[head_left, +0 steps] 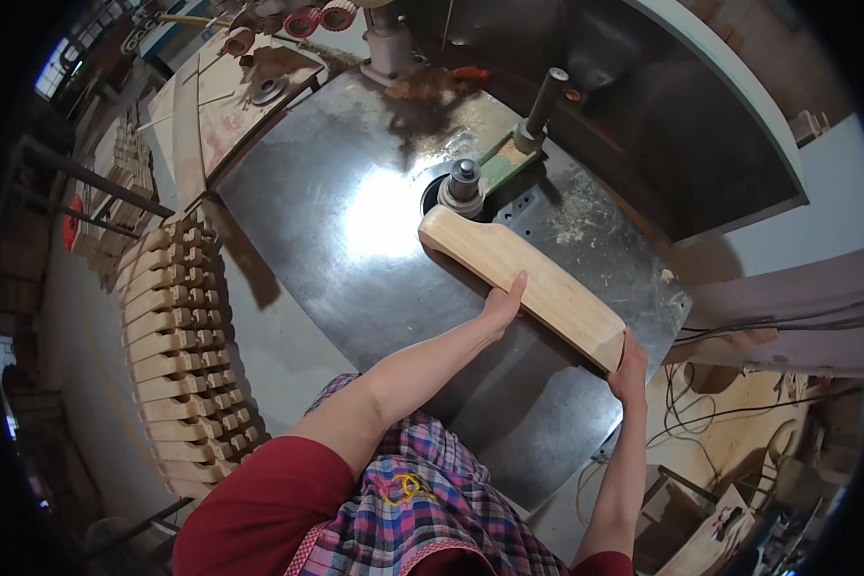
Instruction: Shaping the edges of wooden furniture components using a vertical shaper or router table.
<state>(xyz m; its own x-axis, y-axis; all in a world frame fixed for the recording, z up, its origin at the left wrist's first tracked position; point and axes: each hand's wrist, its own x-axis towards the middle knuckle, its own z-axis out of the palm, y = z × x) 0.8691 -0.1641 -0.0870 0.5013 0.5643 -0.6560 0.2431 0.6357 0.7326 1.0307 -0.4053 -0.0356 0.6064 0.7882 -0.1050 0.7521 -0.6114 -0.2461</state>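
Observation:
A long pale wooden piece (538, 278) with a curved, notched far end lies aslant over a metal machine table (326, 259). Its far end is at the spindle (464, 187) that rises from a round hole in the table; whether they touch I cannot tell. My left hand (507, 305) grips the near side of the wood about midway, thumb on top and fingers hidden beneath. At the near right end, my right hand (629, 370) holds the corner, its fingers partly hidden behind the wood.
A post (545, 101) on a green bracket stands behind the spindle, before a dark curved guard (662, 115). Stacked shaped wooden pieces (178, 355) stand at the left. A side board (211, 115) carries a round metal part. Loose cables (682, 403) hang at the right.

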